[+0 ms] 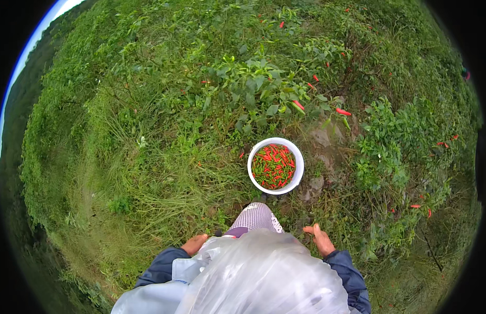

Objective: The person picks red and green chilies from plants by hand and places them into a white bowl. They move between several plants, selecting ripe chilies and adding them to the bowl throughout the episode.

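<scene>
My left hand (195, 244) hangs low beside my clear plastic covering (258, 277). Its fingers are mostly hidden, so its grip does not show. On the other side, my right hand (321, 241) is held out with thumb and a finger apart and nothing visible in it. Ahead of my knee stands a round white bucket (300, 166), upright on the ground. Red and green chili peppers (274, 167) fill much of its inside. Neither hand touches the bucket.
Leafy chili plants (258, 78) grow beyond the bucket, with red chilies (343, 112) hanging on them. Another chili bush (394, 141) stands to the right. Long grass (149, 199) covers the left ground. Bare soil and stones (319, 183) lie right of the bucket.
</scene>
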{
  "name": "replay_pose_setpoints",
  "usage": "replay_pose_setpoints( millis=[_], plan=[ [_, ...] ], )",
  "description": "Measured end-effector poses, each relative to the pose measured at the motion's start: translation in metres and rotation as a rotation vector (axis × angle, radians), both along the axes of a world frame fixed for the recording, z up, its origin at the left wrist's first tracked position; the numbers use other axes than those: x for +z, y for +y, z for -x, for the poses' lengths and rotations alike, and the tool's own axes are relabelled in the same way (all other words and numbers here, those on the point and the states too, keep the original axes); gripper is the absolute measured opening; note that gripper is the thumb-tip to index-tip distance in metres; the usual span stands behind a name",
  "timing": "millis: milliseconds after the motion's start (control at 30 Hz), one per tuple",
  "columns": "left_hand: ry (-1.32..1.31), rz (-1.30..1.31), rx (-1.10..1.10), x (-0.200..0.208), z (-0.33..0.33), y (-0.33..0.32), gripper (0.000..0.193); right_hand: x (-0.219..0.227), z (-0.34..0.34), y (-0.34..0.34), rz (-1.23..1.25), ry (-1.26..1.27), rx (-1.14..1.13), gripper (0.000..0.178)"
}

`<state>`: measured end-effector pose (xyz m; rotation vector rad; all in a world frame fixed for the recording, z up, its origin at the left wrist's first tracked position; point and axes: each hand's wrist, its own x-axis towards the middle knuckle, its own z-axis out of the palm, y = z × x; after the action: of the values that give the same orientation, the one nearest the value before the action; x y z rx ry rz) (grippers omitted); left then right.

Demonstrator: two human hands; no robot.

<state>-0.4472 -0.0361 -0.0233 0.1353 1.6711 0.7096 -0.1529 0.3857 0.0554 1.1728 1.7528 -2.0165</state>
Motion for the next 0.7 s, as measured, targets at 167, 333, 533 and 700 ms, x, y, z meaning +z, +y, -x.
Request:
replay_pose_setpoints(
  millis=[167,333,533,700],
  plan=[
    [0.007,0.180,0.077,0.062,0.005,-0.001,0.070,0.029,-0.056,-0.046,-0.013,-0.237,-0.208,0.060],
    [0.034,0.154,-0.256,0.088,0.044,0.013,0.067,0.016,-0.077,-0.057,-0.218,-0.444,-0.152,0.056],
    [0.076,-0.082,-0.454,0.085,0.087,0.023,0.041,0.017,-0.073,-0.025,-0.358,-0.690,0.100,0.052],
    [0.388,0.082,-0.572,0.108,0.102,0.077,0.025,0.058,-0.065,-0.001,-0.381,-0.851,0.292,0.048]
  ],
)
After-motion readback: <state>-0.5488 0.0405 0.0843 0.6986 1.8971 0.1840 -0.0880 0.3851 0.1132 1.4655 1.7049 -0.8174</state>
